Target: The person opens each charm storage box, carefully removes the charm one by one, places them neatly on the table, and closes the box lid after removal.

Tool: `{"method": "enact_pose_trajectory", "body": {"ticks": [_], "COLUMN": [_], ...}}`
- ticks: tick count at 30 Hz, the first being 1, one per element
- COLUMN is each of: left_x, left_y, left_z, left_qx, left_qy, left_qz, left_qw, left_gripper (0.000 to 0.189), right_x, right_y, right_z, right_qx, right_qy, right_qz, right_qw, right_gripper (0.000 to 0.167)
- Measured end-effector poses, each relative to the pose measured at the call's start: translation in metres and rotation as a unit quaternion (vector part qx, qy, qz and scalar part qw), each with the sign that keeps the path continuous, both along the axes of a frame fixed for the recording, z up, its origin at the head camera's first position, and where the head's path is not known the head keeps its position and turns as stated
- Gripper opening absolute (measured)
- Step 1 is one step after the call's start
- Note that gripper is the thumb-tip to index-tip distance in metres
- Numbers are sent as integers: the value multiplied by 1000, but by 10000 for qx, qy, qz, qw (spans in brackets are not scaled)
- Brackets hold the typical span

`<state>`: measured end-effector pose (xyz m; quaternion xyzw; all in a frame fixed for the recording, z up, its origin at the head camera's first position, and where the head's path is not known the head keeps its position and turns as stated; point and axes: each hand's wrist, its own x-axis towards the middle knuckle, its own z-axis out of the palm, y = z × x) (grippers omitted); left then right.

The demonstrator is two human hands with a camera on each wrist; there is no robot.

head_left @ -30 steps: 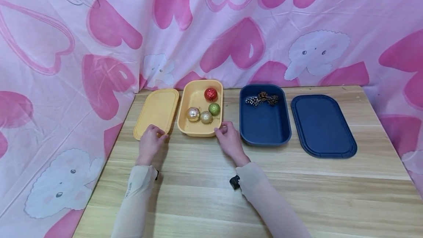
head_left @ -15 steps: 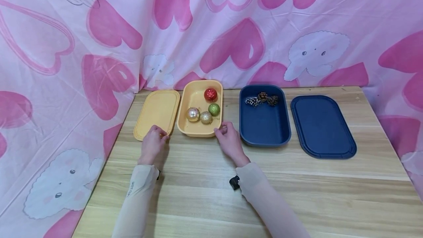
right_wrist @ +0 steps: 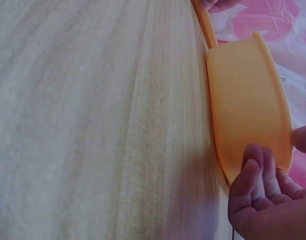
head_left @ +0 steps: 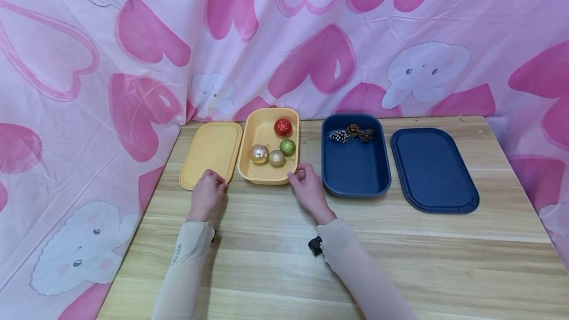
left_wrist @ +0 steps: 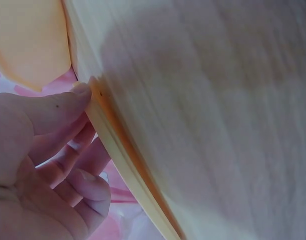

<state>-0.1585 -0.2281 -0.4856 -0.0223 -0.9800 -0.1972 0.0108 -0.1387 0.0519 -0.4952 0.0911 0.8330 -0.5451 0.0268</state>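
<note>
In the head view my left hand (head_left: 206,194) is at the near right corner of a flat yellow lid (head_left: 211,154). The left wrist view shows its thumb on the lid's edge (left_wrist: 124,155), with fingers behind, pinching it. My right hand (head_left: 309,189) holds the near right corner of a yellow box (head_left: 244,174). In the right wrist view its thumb is at the rim and curled fingers (right_wrist: 252,172) lie by the outer wall. Inside the box are a red ball ornament (head_left: 282,127), a green one (head_left: 287,147), a gold glittery one (head_left: 276,158) and a shiny pinkish-gold one (head_left: 259,153).
Right of the yellow box stands a dark blue box (head_left: 355,174) with several pine cones (head_left: 353,130) at its far end. A dark blue lid (head_left: 435,169) lies beside it. Pink heart-printed cloth (head_left: 306,23) hangs behind and left of the wooden table (head_left: 275,260).
My left hand has shifted slightly right, and the yellow lid has moved a little towards me. The right hand stays at the yellow box's corner.
</note>
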Motion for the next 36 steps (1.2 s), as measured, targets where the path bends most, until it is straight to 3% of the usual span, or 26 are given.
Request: {"method": "enact_pose_trajectory", "body": {"ticks": [23, 36], "left_x": [-2, -3], "left_y": [2, 5], "left_z": [-2, 1], "left_qx": [-29, 178], "left_qy": [-232, -267], "left_qz": [-3, -37], "left_qw": [9997, 9995], "left_gripper": [15, 16], "right_x": [0, 0], "right_y": [-1, 0], "right_z": [-3, -1], "right_qx": [-52, -15], "right_qy": [101, 97], "right_qz": [47, 39], "right_qw": [9999, 9999], "right_gripper": [39, 41]}}
